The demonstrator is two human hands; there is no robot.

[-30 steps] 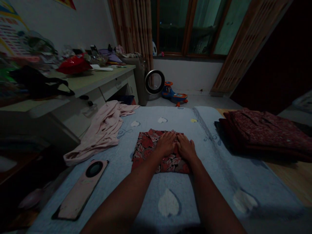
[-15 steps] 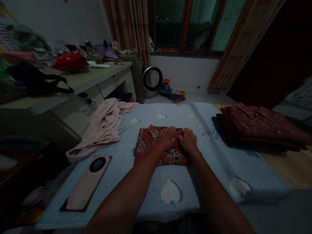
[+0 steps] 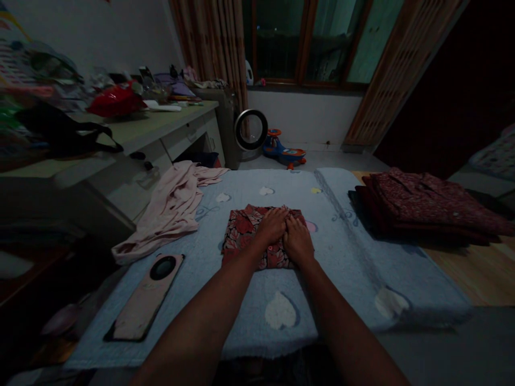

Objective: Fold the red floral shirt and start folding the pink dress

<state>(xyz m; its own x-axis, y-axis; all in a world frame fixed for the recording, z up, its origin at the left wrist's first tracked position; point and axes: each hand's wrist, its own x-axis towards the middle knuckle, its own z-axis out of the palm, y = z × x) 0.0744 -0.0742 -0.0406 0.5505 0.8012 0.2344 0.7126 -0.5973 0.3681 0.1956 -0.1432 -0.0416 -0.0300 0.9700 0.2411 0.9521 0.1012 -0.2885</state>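
Observation:
A folded red floral shirt [image 3: 241, 233] lies on the light blue blanket [image 3: 249, 311], its patterned side up. My left hand [image 3: 274, 225] rests flat across its middle, fingers stretched toward the far edge. Close beside it, my right hand [image 3: 298, 238] presses on the right part of the shirt with its fingers extended. Both palms hide some of the cloth beneath them. Neither hand grips the fabric.
To the right sits a stack of folded dark red clothes [image 3: 430, 206]. A pink garment [image 3: 173, 206] lies crumpled at the left, above a phone [image 3: 147, 300]. A cluttered desk [image 3: 161, 128] stands beyond; a ride-on toy [image 3: 284, 150] is on the floor.
My right hand has moved left from the shirt's right edge onto its top, nearer my left hand. The left hand stays in about the same place.

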